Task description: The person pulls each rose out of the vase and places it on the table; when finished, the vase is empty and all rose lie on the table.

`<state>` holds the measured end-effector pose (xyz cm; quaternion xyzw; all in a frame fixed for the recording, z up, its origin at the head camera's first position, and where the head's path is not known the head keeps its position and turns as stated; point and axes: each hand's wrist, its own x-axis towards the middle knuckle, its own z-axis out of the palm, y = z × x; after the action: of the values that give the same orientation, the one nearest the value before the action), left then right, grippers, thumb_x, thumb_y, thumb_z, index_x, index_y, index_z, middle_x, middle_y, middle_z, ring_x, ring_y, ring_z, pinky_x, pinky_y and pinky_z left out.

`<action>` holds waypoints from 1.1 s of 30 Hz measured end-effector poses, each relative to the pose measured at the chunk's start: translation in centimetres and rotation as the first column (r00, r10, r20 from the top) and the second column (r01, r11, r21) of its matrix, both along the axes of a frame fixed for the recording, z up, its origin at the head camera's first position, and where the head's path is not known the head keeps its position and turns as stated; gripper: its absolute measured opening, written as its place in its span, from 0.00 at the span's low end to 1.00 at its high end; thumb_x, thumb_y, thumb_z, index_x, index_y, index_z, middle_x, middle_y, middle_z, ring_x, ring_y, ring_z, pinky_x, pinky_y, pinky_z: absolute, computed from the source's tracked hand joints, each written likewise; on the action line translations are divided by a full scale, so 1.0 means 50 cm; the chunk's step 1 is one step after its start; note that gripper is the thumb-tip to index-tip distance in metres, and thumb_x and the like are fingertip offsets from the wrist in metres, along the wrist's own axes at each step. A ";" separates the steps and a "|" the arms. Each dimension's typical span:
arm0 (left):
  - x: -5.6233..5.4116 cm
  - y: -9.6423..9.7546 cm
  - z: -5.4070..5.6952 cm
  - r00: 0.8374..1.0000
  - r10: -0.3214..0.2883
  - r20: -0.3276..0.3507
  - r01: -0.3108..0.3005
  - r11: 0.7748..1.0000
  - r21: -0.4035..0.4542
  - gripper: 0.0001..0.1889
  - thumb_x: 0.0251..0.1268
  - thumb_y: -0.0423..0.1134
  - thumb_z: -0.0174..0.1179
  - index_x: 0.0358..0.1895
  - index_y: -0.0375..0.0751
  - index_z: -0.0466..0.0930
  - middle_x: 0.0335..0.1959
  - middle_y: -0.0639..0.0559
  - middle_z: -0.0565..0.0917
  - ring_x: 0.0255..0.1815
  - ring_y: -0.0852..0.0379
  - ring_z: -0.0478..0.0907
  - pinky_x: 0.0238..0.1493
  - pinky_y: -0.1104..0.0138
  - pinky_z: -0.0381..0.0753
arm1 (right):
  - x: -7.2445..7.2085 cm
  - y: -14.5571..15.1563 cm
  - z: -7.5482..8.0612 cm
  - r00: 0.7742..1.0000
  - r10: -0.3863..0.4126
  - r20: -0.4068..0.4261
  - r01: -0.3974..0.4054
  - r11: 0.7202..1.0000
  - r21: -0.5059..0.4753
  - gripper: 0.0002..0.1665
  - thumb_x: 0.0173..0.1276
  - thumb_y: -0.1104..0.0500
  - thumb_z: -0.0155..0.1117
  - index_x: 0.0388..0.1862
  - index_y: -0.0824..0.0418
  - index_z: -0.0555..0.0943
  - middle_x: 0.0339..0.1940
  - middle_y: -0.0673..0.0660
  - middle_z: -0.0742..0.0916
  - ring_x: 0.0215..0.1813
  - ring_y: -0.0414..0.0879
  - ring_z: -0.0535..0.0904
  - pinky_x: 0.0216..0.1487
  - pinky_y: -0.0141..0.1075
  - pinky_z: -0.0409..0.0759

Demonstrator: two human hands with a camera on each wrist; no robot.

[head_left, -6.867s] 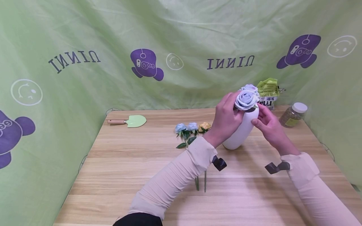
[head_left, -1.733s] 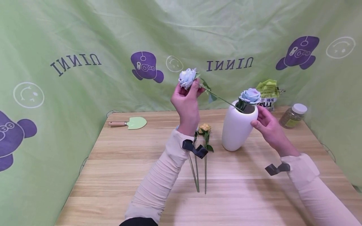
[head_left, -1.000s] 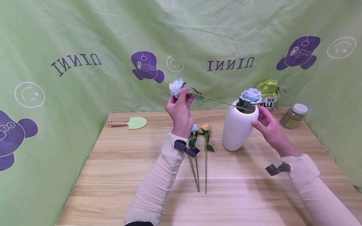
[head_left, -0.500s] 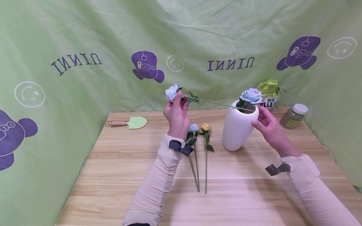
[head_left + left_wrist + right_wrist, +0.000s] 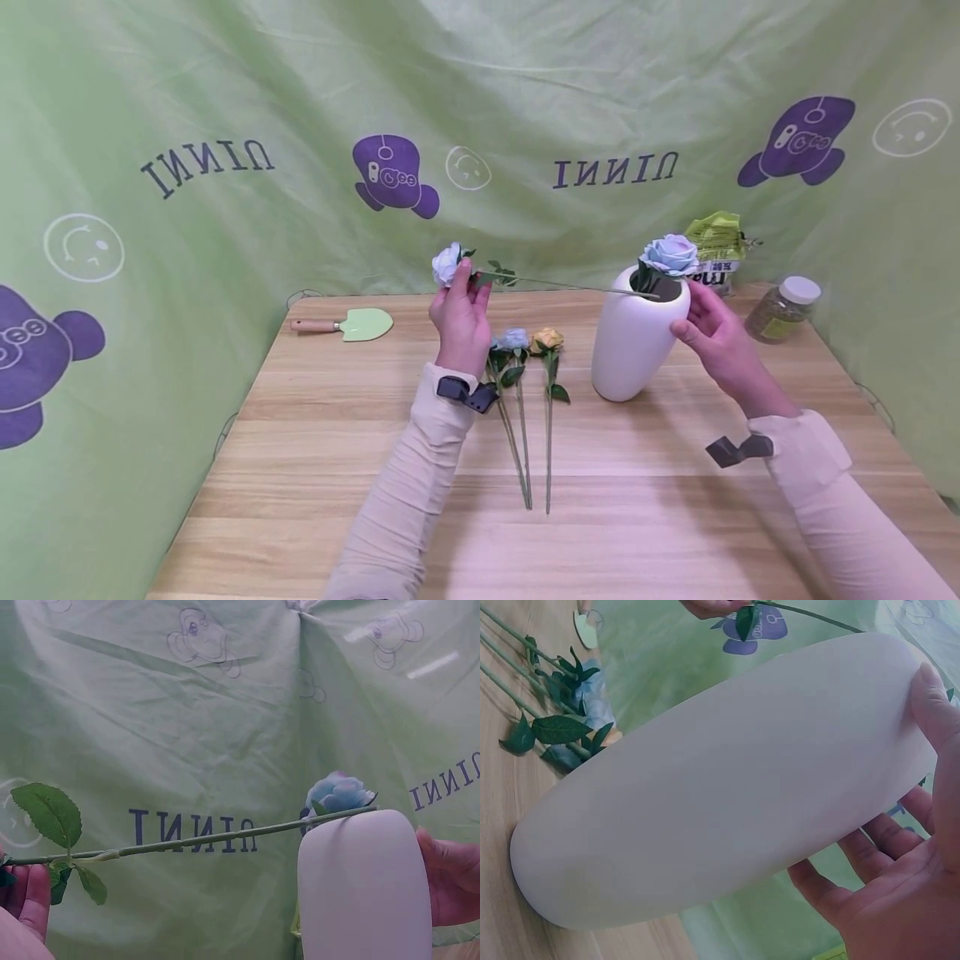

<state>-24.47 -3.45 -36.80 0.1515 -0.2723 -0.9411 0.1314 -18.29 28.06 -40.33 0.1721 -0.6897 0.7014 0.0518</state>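
My left hand [image 5: 461, 329] pinches a pale blue rose [image 5: 446, 265] just below its bloom. The stem runs nearly level to the right, its far end over the mouth of the white vase [image 5: 633, 346]. In the left wrist view, that stem [image 5: 217, 838] crosses at the height of the vase's top. Another blue rose [image 5: 670, 255] stands in the vase, its bloom above the back of the rim. My right hand [image 5: 716, 342] holds the vase's right side near the rim, thumb in front. In the right wrist view, fingers [image 5: 821, 892] curve along the vase wall.
Blue roses [image 5: 513, 338] and a yellow rose [image 5: 547, 340] lie on the wooden table [image 5: 315, 467] left of the vase. A green hand trowel [image 5: 366, 324] lies far left. Behind the vase are a green bag [image 5: 716, 242] and a white-lidded jar [image 5: 783, 310].
Earlier both blue blooms sat together at the vase mouth. My left hand has drawn one left and then lowered it, so its stem lies flatter. My right hand stays on the vase.
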 end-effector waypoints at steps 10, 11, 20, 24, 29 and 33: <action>0.002 -0.029 -0.032 0.998 -0.055 0.042 0.052 0.997 0.057 0.06 0.65 0.35 0.67 0.39 0.38 0.80 0.35 0.49 0.79 0.36 0.57 0.77 0.50 0.68 0.86 | 0.000 0.001 -0.004 1.000 0.007 -0.017 -0.007 1.000 -0.015 0.36 0.73 0.69 0.58 0.77 0.66 0.58 0.63 0.39 0.79 0.63 0.28 0.76 0.61 0.16 0.76; 0.001 -0.032 -0.034 0.997 -0.062 0.049 0.059 0.996 0.063 0.06 0.65 0.34 0.67 0.39 0.38 0.79 0.35 0.49 0.79 0.36 0.57 0.77 0.50 0.68 0.86 | 0.000 0.001 -0.003 1.000 0.007 -0.017 -0.007 1.000 -0.009 0.36 0.74 0.69 0.58 0.77 0.66 0.58 0.63 0.38 0.78 0.63 0.28 0.76 0.61 0.16 0.76; 0.002 -0.058 -0.052 0.979 -0.178 0.099 0.177 0.984 0.017 0.08 0.63 0.34 0.68 0.42 0.36 0.81 0.38 0.49 0.80 0.38 0.59 0.78 0.48 0.71 0.86 | -0.001 0.001 0.003 1.000 0.014 -0.017 -0.015 1.000 -0.012 0.35 0.74 0.69 0.57 0.77 0.63 0.59 0.62 0.38 0.79 0.63 0.28 0.76 0.61 0.17 0.77; 0.003 -0.074 -0.066 0.952 -0.283 0.118 0.292 0.955 -0.059 0.07 0.63 0.34 0.68 0.41 0.37 0.81 0.36 0.51 0.81 0.35 0.60 0.77 0.43 0.74 0.84 | -0.003 0.001 0.002 1.000 0.021 -0.022 -0.021 1.000 -0.019 0.34 0.74 0.69 0.56 0.76 0.61 0.61 0.62 0.39 0.79 0.63 0.28 0.76 0.60 0.17 0.77; -0.001 -0.106 -0.085 0.906 -0.381 0.187 0.415 0.886 -0.208 0.06 0.63 0.34 0.68 0.39 0.39 0.80 0.33 0.54 0.82 0.34 0.61 0.78 0.39 0.75 0.84 | -0.005 0.005 0.002 1.000 0.020 -0.011 -0.020 1.000 -0.008 0.35 0.74 0.68 0.57 0.77 0.62 0.59 0.62 0.38 0.79 0.63 0.28 0.76 0.60 0.17 0.77; -0.006 -0.143 -0.094 0.864 -0.433 0.258 0.501 0.793 -0.347 0.07 0.66 0.33 0.65 0.44 0.38 0.79 0.32 0.54 0.83 0.33 0.61 0.81 0.38 0.72 0.86 | -0.005 0.005 0.003 1.000 0.012 -0.009 -0.011 1.000 0.019 0.37 0.74 0.68 0.57 0.78 0.64 0.57 0.64 0.38 0.77 0.63 0.27 0.75 0.61 0.16 0.76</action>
<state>-24.75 -10.61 -41.48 0.1262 -0.4988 -0.8516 -0.1003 -18.55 28.32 -40.17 0.1798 -0.6952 0.6942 0.0493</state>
